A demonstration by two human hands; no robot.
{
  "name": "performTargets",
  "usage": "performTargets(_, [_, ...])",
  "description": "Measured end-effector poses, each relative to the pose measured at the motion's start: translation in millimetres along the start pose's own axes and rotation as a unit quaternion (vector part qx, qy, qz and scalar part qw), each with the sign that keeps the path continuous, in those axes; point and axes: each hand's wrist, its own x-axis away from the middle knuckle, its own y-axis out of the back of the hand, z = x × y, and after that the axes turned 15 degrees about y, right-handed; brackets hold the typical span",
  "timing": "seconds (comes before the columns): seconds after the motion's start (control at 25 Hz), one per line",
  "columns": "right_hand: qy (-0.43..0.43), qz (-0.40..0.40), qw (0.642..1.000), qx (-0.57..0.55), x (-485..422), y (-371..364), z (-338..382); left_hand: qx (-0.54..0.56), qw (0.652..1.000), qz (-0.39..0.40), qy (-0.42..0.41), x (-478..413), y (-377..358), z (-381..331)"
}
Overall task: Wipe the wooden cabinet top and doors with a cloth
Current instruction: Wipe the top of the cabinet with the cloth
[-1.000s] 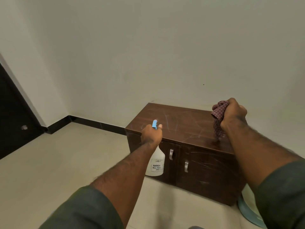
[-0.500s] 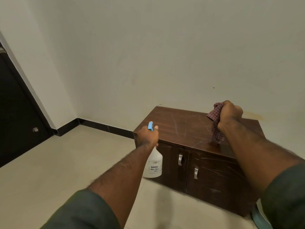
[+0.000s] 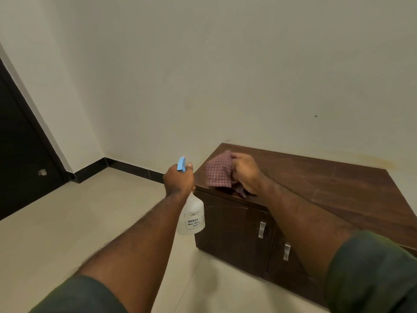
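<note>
A low dark wooden cabinet [image 3: 327, 184] stands against the wall, its top streaked with scratches. Two doors [image 3: 234, 231] on its front carry metal handles [image 3: 261, 229]. My right hand [image 3: 247, 172] grips a red checked cloth [image 3: 220, 171] and presses it on the top's left front corner. Just left of that corner, in the air, my left hand [image 3: 178, 180] holds a clear spray bottle [image 3: 193, 219] with a blue trigger head [image 3: 181, 163] and a white label.
A pale wall [image 3: 225, 75] rises directly behind the cabinet. A dark door [image 3: 20, 154] stands at the far left, with black skirting [image 3: 126, 166] along the wall base. Beige floor tiles [image 3: 67, 222] spread to the left and front.
My right hand has swept the cloth from the cabinet top's right side across to its left front corner. The view has shifted left. My left hand still holds the bottle.
</note>
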Motion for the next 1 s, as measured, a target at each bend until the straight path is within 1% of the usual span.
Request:
performTargets(0.04, [0.007, 0.021, 0.995, 0.094, -4, -9, -7, 0.001, 1.0, -0.002, -0.001, -7, 1, 4])
performTargets(0.08, [0.036, 0.023, 0.978, 0.206, -7, -15, -12, -0.001, 1.0, -0.002, -0.003, -12, 2, 7])
performTargets(0.12, [0.083, 0.011, 0.948, 0.306, -9, -20, -15, -0.002, 1.0, -0.003, -0.004, -17, 3, 10])
performTargets(0.16, [0.14, 0.001, 0.916, 0.375, -10, -24, -16, -0.002, 1.0, -0.005, -0.004, -21, 5, 11])
performTargets(0.2, [0.201, 0.015, 0.888, 0.412, -11, -28, -18, -0.001, 1.0, -0.009, -0.002, -26, 6, 14])
performTargets(0.24, [0.249, 0.062, 0.863, 0.435, -13, -28, -21, 0.001, 1.0, -0.011, 0.001, -29, 9, 14])
performTargets(0.28, [0.274, 0.141, 0.836, 0.455, -15, -28, -25, -0.001, 1.0, -0.012, 0.004, -32, 11, 15])
performTargets(0.32, [0.275, 0.23, 0.803, 0.477, -18, -27, -32, -0.005, 1.0, -0.012, 0.005, -36, 13, 16])
performTargets(0.36, [0.255, 0.3, 0.769, 0.503, -20, -25, -40, -0.009, 1.0, -0.01, 0.002, -38, 14, 17])
performTargets(0.4, [0.225, 0.349, 0.738, 0.532, -25, -23, -47, -0.014, 1.0, -0.007, -0.007, -41, 14, 16])
performTargets(0.48, [0.191, 0.399, 0.695, 0.567, -38, -22, -56, -0.026, 0.999, -0.003, -0.033, -44, 9, 13])
performTargets(0.56, [0.204, 0.42, 0.666, 0.582, -54, -27, -61, -0.033, 0.997, -0.001, -0.066, -47, 1, 8])
performTargets(0.6, [0.209, 0.428, 0.66, 0.581, -61, -29, -61, -0.038, 0.996, 0.0, -0.08, -48, -3, 4])
performTargets(0.68, [0.207, 0.433, 0.664, 0.574, -76, -29, -64, -0.04, 0.995, 0.0, -0.094, -52, -11, -2])
performTargets(0.84, [0.176, 0.387, 0.687, 0.59, -117, -19, -73, -0.037, 0.996, -0.017, -0.084, -58, -30, -10])
performTargets(1.0, [0.133, 0.35, 0.702, 0.605, -160, -7, -85, -0.062, 0.996, -0.002, -0.065, -69, -43, -10])
